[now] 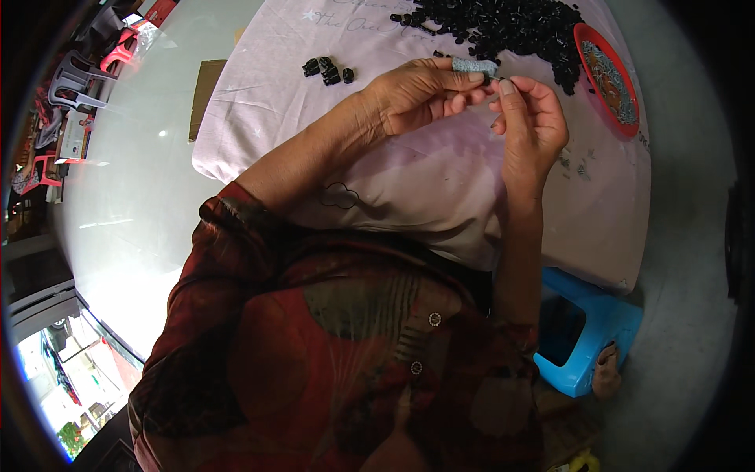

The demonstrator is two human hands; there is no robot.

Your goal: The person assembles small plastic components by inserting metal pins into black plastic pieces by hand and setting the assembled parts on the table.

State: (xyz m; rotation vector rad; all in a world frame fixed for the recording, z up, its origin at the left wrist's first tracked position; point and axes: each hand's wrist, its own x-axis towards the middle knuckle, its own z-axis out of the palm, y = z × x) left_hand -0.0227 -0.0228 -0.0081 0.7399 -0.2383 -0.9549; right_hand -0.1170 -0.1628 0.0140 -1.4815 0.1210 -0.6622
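My left hand [417, 90] is closed over the pink cloth, pinching a small black plastic piece [486, 79] between thumb and index finger. A pale blue wrap [472, 66] covers that index finger. Close against it, my right hand [533, 126] is also closed, its thumb and forefinger pressed on a thin metal pin whose end meets the black piece. The fingers hide most of both parts. Left of my hands sits a small group of black pieces [329, 71]. Beyond them spreads a large heap of similar black pieces [503, 31].
A red oval tray [582, 35] of small metal pins stands at the table's right side. Loose metal pins [582, 168] lie on the pink cloth [267, 86]. A blue plastic stool [621, 322] is below the table at right. Chairs [75, 82] stand far left.
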